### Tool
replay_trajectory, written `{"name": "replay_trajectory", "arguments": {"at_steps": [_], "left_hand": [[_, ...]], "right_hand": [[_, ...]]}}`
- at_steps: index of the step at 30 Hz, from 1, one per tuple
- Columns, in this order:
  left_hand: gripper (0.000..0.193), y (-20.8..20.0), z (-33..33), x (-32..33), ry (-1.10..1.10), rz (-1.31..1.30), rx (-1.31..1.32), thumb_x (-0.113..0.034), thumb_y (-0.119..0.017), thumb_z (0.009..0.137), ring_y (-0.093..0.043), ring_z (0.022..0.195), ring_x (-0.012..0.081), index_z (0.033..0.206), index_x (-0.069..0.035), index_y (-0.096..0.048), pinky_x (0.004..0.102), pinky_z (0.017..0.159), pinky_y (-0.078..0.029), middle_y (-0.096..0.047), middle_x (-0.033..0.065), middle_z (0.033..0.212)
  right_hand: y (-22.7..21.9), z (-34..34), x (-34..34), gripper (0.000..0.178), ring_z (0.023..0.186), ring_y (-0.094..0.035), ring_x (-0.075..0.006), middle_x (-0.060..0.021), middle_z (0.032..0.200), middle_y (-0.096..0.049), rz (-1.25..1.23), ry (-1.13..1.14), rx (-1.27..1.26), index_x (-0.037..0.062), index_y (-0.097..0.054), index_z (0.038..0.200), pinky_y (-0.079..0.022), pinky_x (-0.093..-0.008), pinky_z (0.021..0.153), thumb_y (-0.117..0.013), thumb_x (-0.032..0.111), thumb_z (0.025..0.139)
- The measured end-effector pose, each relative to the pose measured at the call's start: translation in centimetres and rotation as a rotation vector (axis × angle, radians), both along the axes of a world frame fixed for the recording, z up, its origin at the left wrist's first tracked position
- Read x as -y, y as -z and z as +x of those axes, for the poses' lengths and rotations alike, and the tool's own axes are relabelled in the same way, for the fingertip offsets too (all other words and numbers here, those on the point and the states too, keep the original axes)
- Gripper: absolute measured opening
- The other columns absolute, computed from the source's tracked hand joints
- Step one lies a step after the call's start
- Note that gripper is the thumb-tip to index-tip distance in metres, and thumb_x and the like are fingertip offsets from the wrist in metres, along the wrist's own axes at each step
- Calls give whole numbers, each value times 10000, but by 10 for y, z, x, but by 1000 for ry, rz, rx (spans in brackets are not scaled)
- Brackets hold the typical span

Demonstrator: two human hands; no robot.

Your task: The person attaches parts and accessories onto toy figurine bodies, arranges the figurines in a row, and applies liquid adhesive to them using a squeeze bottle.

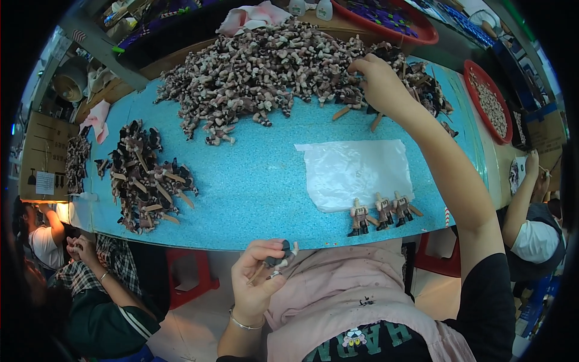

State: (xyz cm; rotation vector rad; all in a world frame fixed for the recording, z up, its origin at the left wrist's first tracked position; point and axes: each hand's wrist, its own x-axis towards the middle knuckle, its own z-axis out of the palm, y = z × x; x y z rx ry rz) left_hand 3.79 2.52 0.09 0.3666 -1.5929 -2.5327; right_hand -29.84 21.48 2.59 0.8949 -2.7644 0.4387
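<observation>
A blue bench (pixel 247 187) curves across the view, crowded at 12 o'clock by a broad pile of small parts (pixel 259 75). A darker heap of figures (pixel 142 181) lies at 9 o'clock, with a cardboard box (pixel 45 148) beyond it on the same side. At 1 o'clock, past the pile, sits a red tray (pixel 422 41) of purple pieces; at 2 o'clock, a red basket (pixel 470 66) holds small pale pieces. Co-workers sit at 8 and 3 o'clock. The wearer's right forearm (pixel 449 163) slants across the bench from 4 o'clock, covering part of its right side. Between 6 and 7 o'clock, just off the bench's near edge, the left hand (pixel 253 277) grips a small figure (pixel 280 258) with a dark, rounded top and pale parts. The right hand (pixel 383 81), fingers curled, is at the pile's edge near 1 o'clock; whether it holds anything cannot be told. Between 3 and 4 o'clock, three figures (pixel 384 210) with pale tops and dark boots line the lower edge of a thin, wrinkled, translucent white sheet (pixel 356 172). Flat tan strips poke from the dark heap, and the pile looks knobbly, mottled cream and brown.
</observation>
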Motion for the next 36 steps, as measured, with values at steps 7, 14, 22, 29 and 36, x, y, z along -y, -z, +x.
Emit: {"name": "replay_trajectory", "arguments": {"at_steps": [7, 14, 22, 29, 36], "left_hand": [[395, -1, 0, 12, -17, 20, 19, -168, -791, 700, -526, 1137, 239, 998, 15, -606, 367, 1002, -397, -551, 99, 1104], [357, 2, -2, 27, -35, -122, -58, -5, -728, 740, -517, 1141, 218, 1076, 22, -610, 346, 998, -389, -535, 121, 1176], [328, -12, -15, 118, -552, -566, -219, 18, -693, 781, -531, 1044, 154, 1091, 17, -587, 298, 921, -429, -537, 84, 1160], [438, 6, -50, 214, -723, -1638, 104, -263, -605, 878, -335, 1307, 389, 1233, -32, -493, 492, 1095, -206, -392, 204, 1380], [658, 17, -53, 217, -686, -1707, 98, -353, -559, 899, -229, 1351, 395, 1382, 13, -302, 497, 1124, -143, -302, 213, 1426]], "right_hand": [[14, -11, 5, 271, 1062, -513, -353, -157, 1043, -538, 77, 12, -29, 33, -629, 996, -432, -438, 893, -642, -36, 734], [-15, 10, -29, 218, 757, -626, -157, -89, 830, -641, -249, 110, 190, 61, -617, 1083, -491, -294, 672, -555, 50, 874], [-18, 94, -56, 287, 745, -619, -140, -101, 901, -636, -829, -148, 910, 22, -510, 1115, -495, -254, 670, -426, 237, 946], [-7, 119, -73, 108, 551, -538, -94, -57, 701, -595, -691, 2, 849, 55, -493, 881, -443, -214, 530, -536, 136, 937], [-10, 144, -64, 180, 589, -521, -84, -46, 720, -587, -772, 24, 817, 12, -524, 1079, -422, -213, 567, -530, 98, 922]]}}
